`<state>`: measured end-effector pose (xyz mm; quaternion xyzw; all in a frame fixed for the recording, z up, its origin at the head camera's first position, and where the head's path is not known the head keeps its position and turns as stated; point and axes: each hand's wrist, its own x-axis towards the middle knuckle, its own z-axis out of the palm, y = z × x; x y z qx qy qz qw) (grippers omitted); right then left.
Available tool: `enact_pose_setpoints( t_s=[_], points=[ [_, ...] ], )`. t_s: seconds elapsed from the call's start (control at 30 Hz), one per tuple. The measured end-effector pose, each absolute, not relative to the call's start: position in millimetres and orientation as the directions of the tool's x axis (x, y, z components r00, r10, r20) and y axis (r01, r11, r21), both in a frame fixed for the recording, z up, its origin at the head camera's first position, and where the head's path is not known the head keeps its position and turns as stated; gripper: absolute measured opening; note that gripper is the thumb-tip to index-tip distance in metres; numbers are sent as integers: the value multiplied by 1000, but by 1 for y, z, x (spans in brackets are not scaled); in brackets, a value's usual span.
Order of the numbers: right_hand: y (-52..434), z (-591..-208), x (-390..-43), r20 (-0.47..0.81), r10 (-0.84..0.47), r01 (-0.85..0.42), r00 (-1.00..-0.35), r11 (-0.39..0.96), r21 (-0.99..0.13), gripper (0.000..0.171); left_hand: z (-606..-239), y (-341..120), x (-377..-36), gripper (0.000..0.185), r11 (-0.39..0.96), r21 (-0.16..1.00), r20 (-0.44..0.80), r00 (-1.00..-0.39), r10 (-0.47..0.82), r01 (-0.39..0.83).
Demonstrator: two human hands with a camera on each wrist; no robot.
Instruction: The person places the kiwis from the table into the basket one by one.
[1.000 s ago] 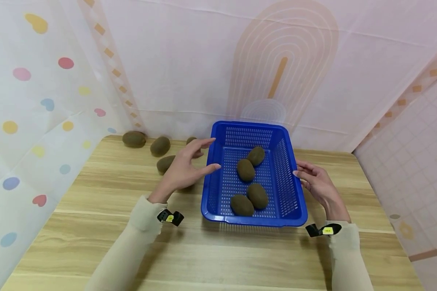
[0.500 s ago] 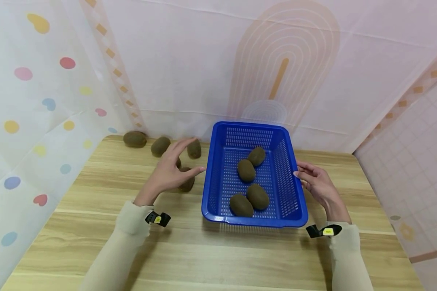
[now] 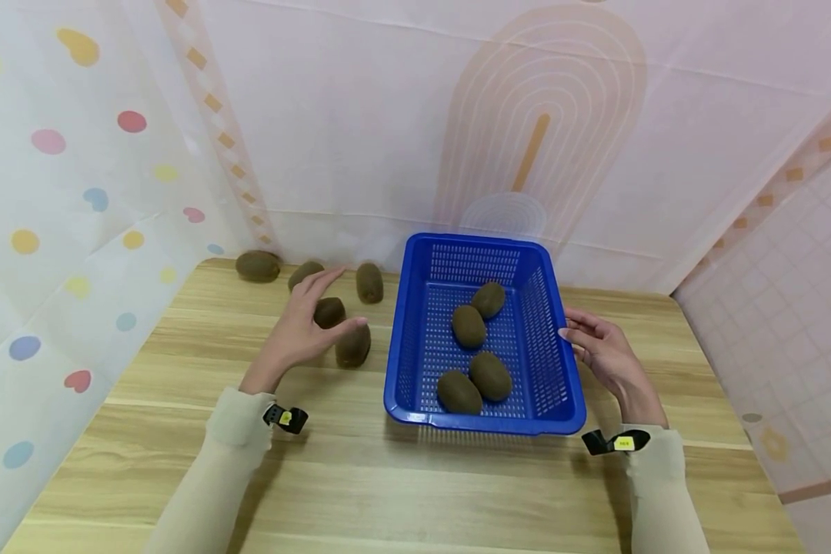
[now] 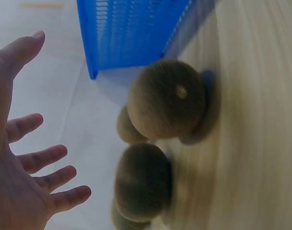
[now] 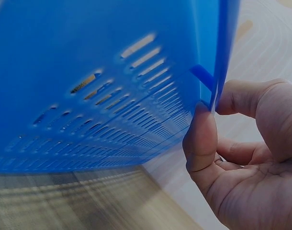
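My left hand (image 3: 296,332) hovers over the kiwis at the left, its fingers spread and holding nothing. Nearest to it are a brown kiwi (image 3: 329,312) and another kiwi (image 3: 354,345), the latter partly behind the thumb. In the left wrist view the open palm (image 4: 16,191) is apart from the blurred kiwi (image 4: 167,100). Thumb and finger of my right hand (image 3: 608,352) pinch the right rim of a blue plastic basket (image 3: 485,422). The right wrist view shows the thumb and a finger on either side of that rim. Several kiwis (image 3: 468,326) lie inside the basket.
Farther back on the wooden table (image 3: 415,492) lie a kiwi (image 3: 258,266) at the far left, one kiwi (image 3: 303,274) partly behind my left fingers, and one kiwi (image 3: 370,282) left of the basket. A patterned cloth (image 3: 346,138) hangs behind the table.
My left hand has moved left from the basket's left rim to above the loose kiwis, uncovering some of them. My right hand and the basket have stayed in place.
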<state>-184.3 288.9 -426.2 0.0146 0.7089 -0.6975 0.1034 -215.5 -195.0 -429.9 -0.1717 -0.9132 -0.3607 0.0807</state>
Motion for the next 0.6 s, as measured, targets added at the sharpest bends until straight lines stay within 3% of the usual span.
enact_pose_setpoints(
  t_s=[0.6],
  points=[
    [289,-426,-184,-171,-135,167,-976,39,-985,65,-463,-226,-227,87,638,755,83,-987,134,150]
  ],
)
